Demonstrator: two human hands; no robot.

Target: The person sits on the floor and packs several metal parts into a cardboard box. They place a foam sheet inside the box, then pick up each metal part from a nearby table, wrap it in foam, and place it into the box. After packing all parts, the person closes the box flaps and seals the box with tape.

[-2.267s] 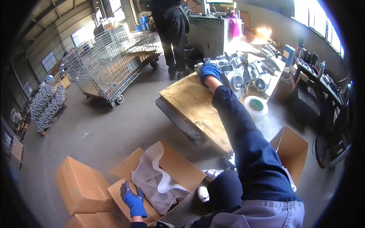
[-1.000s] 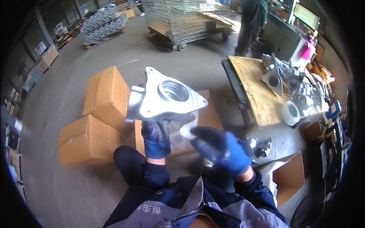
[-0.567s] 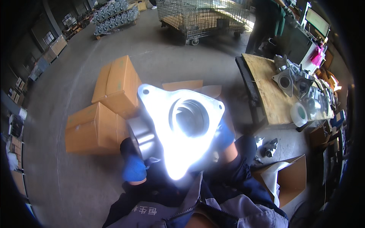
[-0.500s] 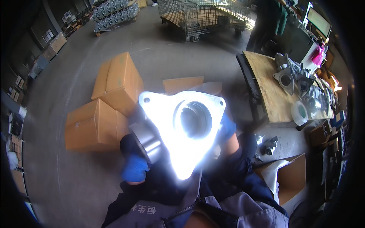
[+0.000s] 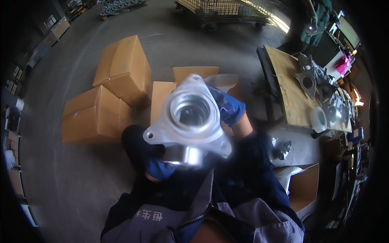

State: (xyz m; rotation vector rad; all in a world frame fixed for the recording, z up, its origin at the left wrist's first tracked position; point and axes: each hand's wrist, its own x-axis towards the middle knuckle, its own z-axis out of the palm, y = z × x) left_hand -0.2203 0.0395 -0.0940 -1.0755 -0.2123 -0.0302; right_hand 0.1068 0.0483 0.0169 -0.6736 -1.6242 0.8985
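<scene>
A silvery metal casting [image 5: 172,119] with a triangular flange is held up close in front of me, its wide round bore facing up. One flange corner points away from me, and a short cylindrical stub sticks out on the near side. My right hand [image 5: 230,107], in a blue glove, grips the casting from its far right side; its fingertips are hidden behind the flange. Below the stub, at the lower left, my left hand [image 5: 160,169], also gloved in blue, is closed on the casting, with most of its fingers covered.
An open cardboard box [image 5: 162,97] stands behind the casting. Two closed cartons [image 5: 121,71] sit at the left. More castings [image 5: 306,83] and a roll of clear tape [image 5: 318,119] lie on a wooden-topped table [image 5: 279,69]. Another open box [image 5: 306,188] is at lower right; a person [image 5: 318,20] stands beyond.
The casting has been turned: a flange corner that pointed toward me now points away, and the bright glare is gone. My right hand has moved up and my left hand slightly right.
</scene>
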